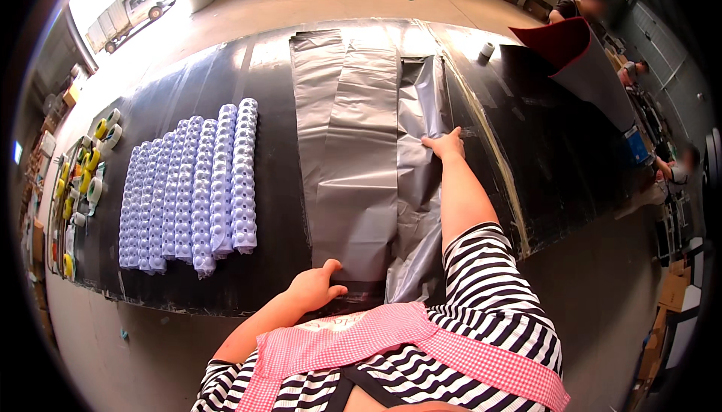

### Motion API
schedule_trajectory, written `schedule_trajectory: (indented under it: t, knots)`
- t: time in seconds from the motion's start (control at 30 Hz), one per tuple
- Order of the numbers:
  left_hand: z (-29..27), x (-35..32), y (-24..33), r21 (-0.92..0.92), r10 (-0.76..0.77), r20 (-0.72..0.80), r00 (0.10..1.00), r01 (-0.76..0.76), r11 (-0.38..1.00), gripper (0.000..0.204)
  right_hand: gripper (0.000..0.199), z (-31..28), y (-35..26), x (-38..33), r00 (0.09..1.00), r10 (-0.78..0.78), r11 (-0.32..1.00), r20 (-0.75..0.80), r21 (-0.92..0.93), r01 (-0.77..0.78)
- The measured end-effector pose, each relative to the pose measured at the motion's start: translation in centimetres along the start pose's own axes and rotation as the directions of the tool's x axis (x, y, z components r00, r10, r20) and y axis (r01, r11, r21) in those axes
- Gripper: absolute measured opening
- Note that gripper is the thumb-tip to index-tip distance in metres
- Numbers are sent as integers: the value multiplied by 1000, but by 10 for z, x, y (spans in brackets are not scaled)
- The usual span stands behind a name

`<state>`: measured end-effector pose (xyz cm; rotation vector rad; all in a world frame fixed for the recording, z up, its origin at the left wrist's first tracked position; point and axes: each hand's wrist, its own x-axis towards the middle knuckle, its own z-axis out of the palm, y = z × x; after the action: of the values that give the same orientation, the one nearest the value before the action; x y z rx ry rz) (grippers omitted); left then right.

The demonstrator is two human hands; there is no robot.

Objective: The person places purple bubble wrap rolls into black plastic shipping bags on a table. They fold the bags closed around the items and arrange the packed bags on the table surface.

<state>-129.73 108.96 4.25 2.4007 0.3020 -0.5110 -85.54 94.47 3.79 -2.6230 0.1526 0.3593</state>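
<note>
Long, flat silver-grey plastic bags (353,149) lie side by side across the black table, with creases over their shiny surface. A narrower, wrinkled grey plastic bag (419,186) lies along their right side. My right hand (447,143) reaches far over the table and grips this bag's right edge, thumb on top; its fingertips are partly hidden. By the near end of the flat bags is my left hand (316,287), thumb and forefinger apart, holding nothing that I can see.
Several bubbly, pale violet plastic rolls (188,194) lie in a row at the left. Tape rolls (90,164) crowd the table's left end. A small white roll (487,49) stands at the far right, near a rolled red-and-grey sheet (579,66). Other people work beyond the right end.
</note>
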Motion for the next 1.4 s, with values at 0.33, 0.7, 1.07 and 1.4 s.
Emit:
schedule_trajectory:
  t: [0.33,0.7,1.07,1.4]
  knots:
    - [-3,5,4,92,-60,68,996,53,994,76,41,-37,47,-64,753,-593,151,287,957,-246]
    - [-7,9,25,157,-76,50,996,67,985,89,57,93,-77,-80,895,-435,694,102,671,261]
    - [0,7,-16,-370,32,30,999,-18,929,68,92,11,111,-202,715,-487,832,501,516,205]
    - [54,19,21,-869,78,176,981,118,480,22,48,-18,253,-331,619,-372,570,691,697,-436]
